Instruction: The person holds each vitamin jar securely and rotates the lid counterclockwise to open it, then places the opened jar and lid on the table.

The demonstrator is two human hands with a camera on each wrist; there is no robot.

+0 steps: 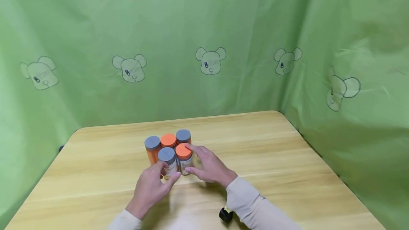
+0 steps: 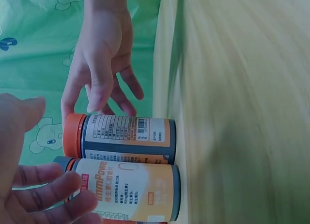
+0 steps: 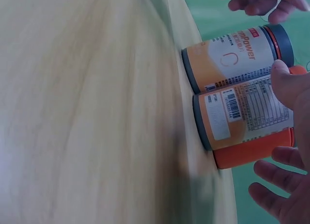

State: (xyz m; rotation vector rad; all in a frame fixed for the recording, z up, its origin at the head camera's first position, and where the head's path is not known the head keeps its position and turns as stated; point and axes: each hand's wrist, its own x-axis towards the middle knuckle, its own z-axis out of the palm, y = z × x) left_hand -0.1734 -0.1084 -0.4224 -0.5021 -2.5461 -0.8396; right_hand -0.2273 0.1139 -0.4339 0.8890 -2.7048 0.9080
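Several tablet bottles stand upright in a tight cluster, two in front of a row of others. My left hand [image 1: 151, 187] is beside the front-left grey-lidded bottle [image 1: 167, 156], its thumb extended in front and its fingers loosely bent at the left side. In the left wrist view, those fingers overlap the bottle's lid end. The front-right orange-lidded bottle [image 1: 183, 152] has my right hand [image 1: 209, 164] spread around its right side. The index fingertip rests at the lid's edge, and the thumb is close to the label. The other right fingers stay extended, clear of the bottle.
Behind them stand a left grey-lidded orange bottle [image 1: 152, 148], a middle orange-lidded bottle [image 1: 168, 140] and a right grey-lidded bottle [image 1: 183, 136]. A small black object [image 1: 225, 215] lies near the right sleeve. Green curtains [image 1: 204, 95] enclose the wooden table [image 1: 255, 137].
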